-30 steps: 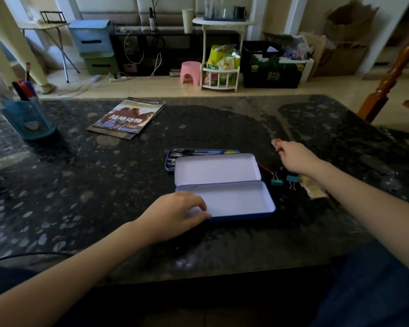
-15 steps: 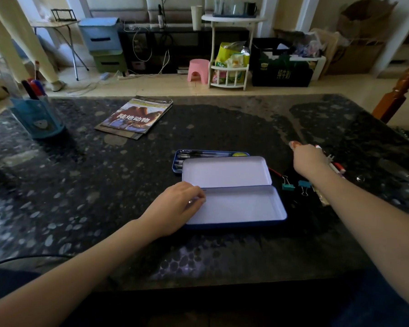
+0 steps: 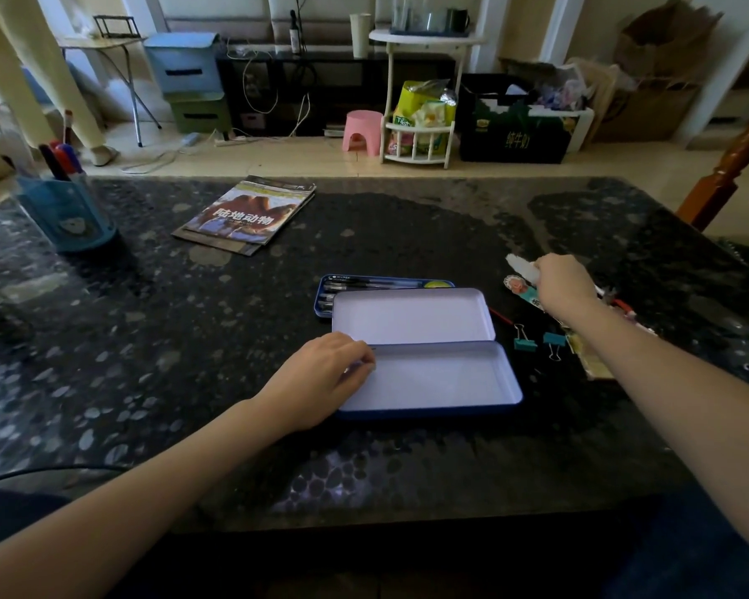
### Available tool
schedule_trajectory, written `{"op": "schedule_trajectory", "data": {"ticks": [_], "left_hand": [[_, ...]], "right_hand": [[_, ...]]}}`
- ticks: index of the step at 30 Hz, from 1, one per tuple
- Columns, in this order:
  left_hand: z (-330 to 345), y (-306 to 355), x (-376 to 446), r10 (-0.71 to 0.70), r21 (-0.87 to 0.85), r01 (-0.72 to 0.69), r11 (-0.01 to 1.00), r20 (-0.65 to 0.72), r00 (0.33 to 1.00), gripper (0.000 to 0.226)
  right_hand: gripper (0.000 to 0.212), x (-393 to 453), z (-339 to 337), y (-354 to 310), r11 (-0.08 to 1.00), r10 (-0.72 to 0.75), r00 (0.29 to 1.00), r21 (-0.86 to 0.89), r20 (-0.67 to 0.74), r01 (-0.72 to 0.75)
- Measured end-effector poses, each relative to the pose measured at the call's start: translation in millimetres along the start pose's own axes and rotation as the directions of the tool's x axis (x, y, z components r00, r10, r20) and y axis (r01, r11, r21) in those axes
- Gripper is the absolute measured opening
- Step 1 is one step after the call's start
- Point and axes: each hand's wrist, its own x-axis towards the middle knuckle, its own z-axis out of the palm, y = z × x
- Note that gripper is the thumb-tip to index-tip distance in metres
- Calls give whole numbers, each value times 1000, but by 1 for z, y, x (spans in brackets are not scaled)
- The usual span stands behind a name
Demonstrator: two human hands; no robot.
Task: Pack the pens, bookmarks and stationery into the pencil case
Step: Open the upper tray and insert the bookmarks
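Note:
An open blue tin pencil case point(image 3: 442, 378) lies in the middle of the dark table, white inside, its lid point(image 3: 411, 315) folded back. Behind the lid sits a blue inner tray point(image 3: 381, 284) holding black pens. My left hand point(image 3: 321, 378) rests on the case's left end, fingers curled over its rim. To the right, my right hand point(image 3: 565, 287) grips a bundle of pens and bookmarks point(image 3: 520, 270), lifted off the table. Two teal binder clips point(image 3: 537, 341) and a red pen point(image 3: 500, 315) lie beside the case.
A magazine point(image 3: 247, 216) lies at the back left of the table point(image 3: 148, 339). A blue pen holder point(image 3: 68, 214) with markers stands at the far left. Some paper bookmarks point(image 3: 589, 361) lie under my right forearm. A wooden chair post point(image 3: 727, 166) rises at the right.
My right hand has closed on the bundle of pens and bookmarks and raised it off the table. The left hand stays on the case.

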Motion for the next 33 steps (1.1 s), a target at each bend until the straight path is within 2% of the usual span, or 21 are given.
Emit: {"op": "schedule_trajectory", "data": {"ticks": [3,6,8,14,16,21,27,33], "left_hand": [[0,0,0,-9,-6,9,1000,3,1000,17],[0,0,0,-7,-9,7,1000,10,1000,17],[0,-1,0,-6,-4,6,1000,12,1000,17],[0,-1,0,-12,0,12,1000,21,1000,17],[0,-1,0,-13,2,12,1000,24,1000,17],[1,-1,0,-10,-2,10,1000,22,1000,16],[3,-2,-1,1,8,-1,1000,24,1000,16],[4,-3,0,1,14,-1,1000,20,1000,16]], "right_hand": [[24,0,0,-1,993,-9,1000,114,18,7],[49,-1,9,5,979,-47,994,204,100,26],[60,3,15,10,983,-55,992,183,112,33],[96,17,19,27,973,142,973,156,185,-172],[102,21,19,29,967,181,966,145,183,-208],[83,28,13,20,963,152,953,179,262,-203],[89,29,3,8,938,205,902,188,379,-292],[77,25,2,3,959,121,941,207,316,-193]]}}
